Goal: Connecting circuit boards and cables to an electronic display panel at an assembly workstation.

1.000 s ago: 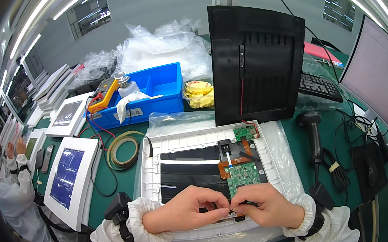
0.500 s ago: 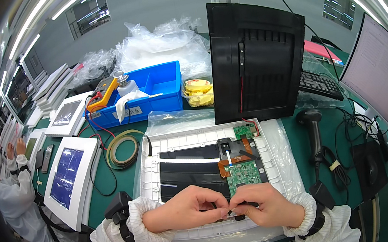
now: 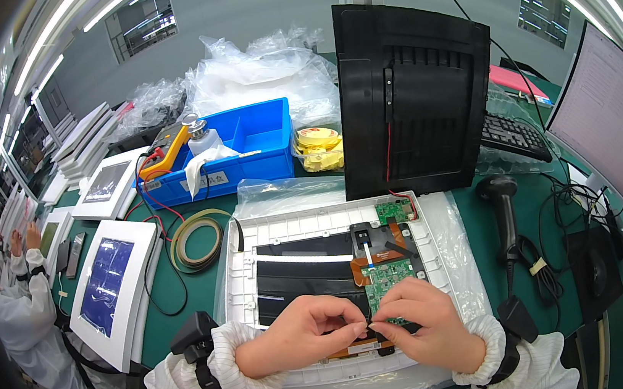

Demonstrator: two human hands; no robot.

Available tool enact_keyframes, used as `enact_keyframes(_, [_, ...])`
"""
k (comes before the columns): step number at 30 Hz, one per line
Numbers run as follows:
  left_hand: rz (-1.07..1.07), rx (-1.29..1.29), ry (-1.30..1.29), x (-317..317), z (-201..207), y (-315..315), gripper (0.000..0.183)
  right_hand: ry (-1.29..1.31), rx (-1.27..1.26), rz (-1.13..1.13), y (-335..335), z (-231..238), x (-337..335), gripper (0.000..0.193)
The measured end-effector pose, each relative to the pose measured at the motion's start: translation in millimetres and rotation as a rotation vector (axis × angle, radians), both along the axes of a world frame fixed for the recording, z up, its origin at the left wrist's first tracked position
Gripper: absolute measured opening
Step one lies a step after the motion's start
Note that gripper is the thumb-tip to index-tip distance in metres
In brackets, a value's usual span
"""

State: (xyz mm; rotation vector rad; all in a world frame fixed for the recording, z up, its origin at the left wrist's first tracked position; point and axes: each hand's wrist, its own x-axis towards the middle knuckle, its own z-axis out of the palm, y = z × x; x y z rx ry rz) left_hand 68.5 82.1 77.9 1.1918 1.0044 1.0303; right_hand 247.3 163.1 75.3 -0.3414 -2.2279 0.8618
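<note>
My left hand (image 3: 304,335) and my right hand (image 3: 428,327) meet over the lower part of an open white display housing (image 3: 435,257). Thumbs and forefingers of both are pinched, their tips almost touching. Something small and dark shows between them, too small to name. Just beyond my right fingers a green circuit board (image 3: 386,272) lies in the housing, partly covered by that hand. An orange flex cable (image 3: 361,271) runs beside the board. A smaller green board (image 3: 392,211) sits at the housing's far right corner, joined by a red wire to an upright black back cover (image 3: 423,97).
Clear plastic sheet (image 3: 466,254) lies under the housing. To the left are a tape roll (image 3: 198,242), white framed panels (image 3: 110,283) and a blue bin (image 3: 259,139). A barcode scanner (image 3: 504,211), cables and a monitor (image 3: 614,121) stand right. A co-worker (image 3: 22,320) sits far left.
Both hands have shifted slightly, the right one upward and over more of the green board. A pale label strip on the housing's lower part now shows below the fingers.
</note>
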Motion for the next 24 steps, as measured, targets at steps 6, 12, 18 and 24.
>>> enact_keyframes(6, [0.151,0.22,0.36,4,-1,1,0.01,0.041,-0.05,-0.004,-6,-2,-4,0.013])
enact_keyframes(12, [0.244,0.428,0.496,9,-3,2,0.008,0.071,0.058,-0.069,-8,-9,-7,0.011])
enact_keyframes(18, [0.247,0.453,0.528,10,-2,2,0.009,0.079,0.079,-0.093,-9,-11,-6,0.013])
enact_keyframes(24, [0.253,0.362,0.486,9,-3,1,0.01,-0.036,-0.351,-0.065,-6,-3,0,0.011])
